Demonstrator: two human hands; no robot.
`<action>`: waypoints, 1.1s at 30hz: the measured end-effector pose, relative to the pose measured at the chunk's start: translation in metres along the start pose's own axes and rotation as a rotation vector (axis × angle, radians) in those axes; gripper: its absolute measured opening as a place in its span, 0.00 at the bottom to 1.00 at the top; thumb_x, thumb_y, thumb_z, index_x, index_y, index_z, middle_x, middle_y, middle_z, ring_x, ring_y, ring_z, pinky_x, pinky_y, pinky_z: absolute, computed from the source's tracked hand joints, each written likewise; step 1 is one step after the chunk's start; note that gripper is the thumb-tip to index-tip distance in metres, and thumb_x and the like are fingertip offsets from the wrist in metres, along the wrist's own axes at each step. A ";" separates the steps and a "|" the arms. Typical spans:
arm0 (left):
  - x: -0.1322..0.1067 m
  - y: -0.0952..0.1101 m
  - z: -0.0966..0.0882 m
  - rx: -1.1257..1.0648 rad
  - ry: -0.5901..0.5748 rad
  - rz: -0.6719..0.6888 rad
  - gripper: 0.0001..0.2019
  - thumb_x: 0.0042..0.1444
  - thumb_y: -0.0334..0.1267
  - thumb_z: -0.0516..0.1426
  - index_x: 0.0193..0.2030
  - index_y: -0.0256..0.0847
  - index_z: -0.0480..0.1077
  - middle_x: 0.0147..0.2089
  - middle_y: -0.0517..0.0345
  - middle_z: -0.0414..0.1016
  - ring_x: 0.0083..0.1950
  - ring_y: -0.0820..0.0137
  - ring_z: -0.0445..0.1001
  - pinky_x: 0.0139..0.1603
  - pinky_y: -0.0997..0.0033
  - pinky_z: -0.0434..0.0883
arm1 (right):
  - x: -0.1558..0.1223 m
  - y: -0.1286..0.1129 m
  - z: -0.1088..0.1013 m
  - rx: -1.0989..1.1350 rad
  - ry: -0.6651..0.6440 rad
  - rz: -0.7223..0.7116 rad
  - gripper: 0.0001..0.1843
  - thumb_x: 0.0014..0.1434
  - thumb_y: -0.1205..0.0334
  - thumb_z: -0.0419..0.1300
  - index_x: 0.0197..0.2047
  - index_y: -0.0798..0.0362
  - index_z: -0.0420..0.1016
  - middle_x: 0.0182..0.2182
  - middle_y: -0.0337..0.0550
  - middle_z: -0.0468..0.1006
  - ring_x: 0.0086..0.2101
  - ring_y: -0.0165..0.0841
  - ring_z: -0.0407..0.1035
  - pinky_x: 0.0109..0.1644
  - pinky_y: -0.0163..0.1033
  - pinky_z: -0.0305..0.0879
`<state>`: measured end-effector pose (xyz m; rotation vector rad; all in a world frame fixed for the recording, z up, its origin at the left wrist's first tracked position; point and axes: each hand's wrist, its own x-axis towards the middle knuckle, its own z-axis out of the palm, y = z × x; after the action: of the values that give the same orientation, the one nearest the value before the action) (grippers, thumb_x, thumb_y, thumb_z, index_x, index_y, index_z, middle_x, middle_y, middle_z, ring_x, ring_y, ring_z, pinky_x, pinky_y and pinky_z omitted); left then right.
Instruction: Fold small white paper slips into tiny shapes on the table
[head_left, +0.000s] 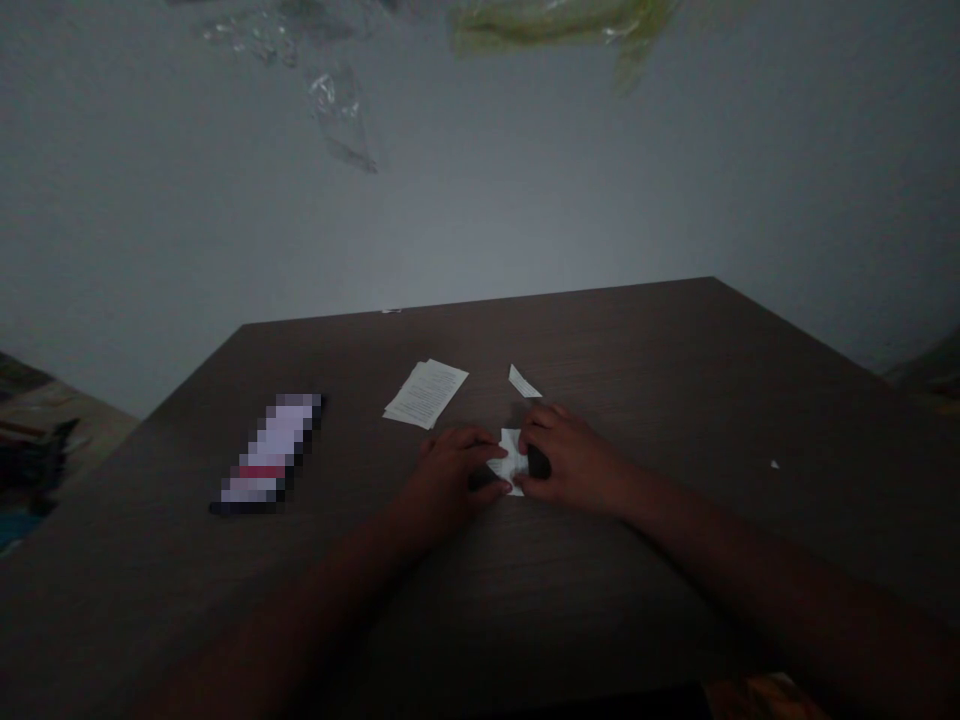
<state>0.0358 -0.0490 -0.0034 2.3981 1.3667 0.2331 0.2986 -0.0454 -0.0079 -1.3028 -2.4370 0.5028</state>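
A small piece of printed white paper [511, 458] lies on the dark wooden table between my two hands. My left hand [454, 475] has its fingertips and thumb on the paper's left side. From the right, my right hand [566, 455] holds the other side between curved fingers and thumb. The fingers cover parts of the paper, so its full outline is hidden. Just beyond my right hand lies a narrow folded strip of printed paper [523, 382]. Past my left hand rests a stack of printed sheets [427, 393].
A phone [271, 450] with a lit, pixelated screen lies on the left of the table [637, 350]. A tiny white scrap [775, 464] is on the right. The pale wall [480, 200] stands behind, with clear tape [341, 115] and yellow tape [555, 28] on it.
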 end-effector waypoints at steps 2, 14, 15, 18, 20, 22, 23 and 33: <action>0.000 -0.001 0.001 0.002 0.010 0.012 0.21 0.73 0.45 0.74 0.71 0.55 0.90 0.75 0.49 0.89 0.78 0.43 0.84 0.81 0.40 0.78 | 0.001 0.001 0.002 -0.005 0.007 0.005 0.14 0.68 0.52 0.84 0.47 0.48 0.88 0.55 0.53 0.85 0.61 0.55 0.78 0.68 0.62 0.76; 0.002 0.001 0.002 0.012 0.013 0.035 0.21 0.72 0.43 0.75 0.70 0.56 0.90 0.75 0.49 0.88 0.78 0.42 0.84 0.81 0.38 0.79 | 0.012 0.006 0.007 -0.046 0.039 0.086 0.11 0.73 0.54 0.79 0.44 0.47 0.84 0.52 0.52 0.87 0.56 0.52 0.80 0.65 0.58 0.77; 0.002 0.000 0.002 0.011 0.012 0.040 0.21 0.73 0.43 0.75 0.70 0.56 0.90 0.75 0.50 0.89 0.78 0.43 0.84 0.80 0.39 0.79 | 0.013 0.006 0.007 -0.048 0.039 0.087 0.10 0.74 0.54 0.79 0.44 0.47 0.84 0.52 0.53 0.87 0.57 0.52 0.80 0.65 0.58 0.77; 0.001 -0.002 0.003 0.009 0.014 0.048 0.21 0.73 0.43 0.75 0.71 0.57 0.90 0.76 0.50 0.88 0.78 0.43 0.83 0.80 0.39 0.78 | 0.012 0.007 0.005 -0.046 0.032 0.066 0.10 0.73 0.54 0.79 0.45 0.47 0.84 0.53 0.53 0.87 0.57 0.53 0.81 0.64 0.58 0.78; 0.001 -0.002 0.003 0.008 0.012 0.043 0.22 0.73 0.43 0.75 0.71 0.56 0.90 0.77 0.49 0.88 0.79 0.42 0.83 0.81 0.39 0.78 | 0.011 0.006 0.003 -0.051 0.021 0.047 0.12 0.72 0.53 0.81 0.46 0.47 0.84 0.54 0.54 0.87 0.58 0.54 0.81 0.65 0.60 0.79; 0.001 -0.001 0.003 0.011 0.002 0.025 0.23 0.73 0.42 0.75 0.72 0.56 0.90 0.77 0.49 0.88 0.80 0.42 0.82 0.82 0.38 0.77 | 0.009 0.003 0.002 -0.066 0.006 0.039 0.15 0.70 0.52 0.82 0.47 0.48 0.85 0.55 0.55 0.87 0.59 0.57 0.81 0.67 0.63 0.79; 0.001 0.000 0.002 0.012 -0.004 0.016 0.23 0.73 0.42 0.75 0.72 0.55 0.90 0.77 0.49 0.88 0.80 0.42 0.82 0.83 0.38 0.76 | 0.007 0.001 0.001 -0.075 -0.002 0.038 0.16 0.70 0.51 0.82 0.48 0.49 0.85 0.56 0.57 0.87 0.59 0.58 0.81 0.67 0.64 0.79; -0.001 0.004 -0.006 0.028 -0.035 0.045 0.21 0.77 0.40 0.71 0.73 0.51 0.89 0.78 0.45 0.87 0.81 0.42 0.82 0.85 0.35 0.76 | 0.001 -0.005 0.006 -0.146 -0.012 -0.005 0.21 0.70 0.45 0.81 0.55 0.49 0.87 0.59 0.62 0.86 0.62 0.64 0.79 0.70 0.71 0.79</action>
<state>0.0366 -0.0500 0.0035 2.4466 1.3096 0.1837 0.2913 -0.0483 -0.0109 -1.3530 -2.5271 0.3368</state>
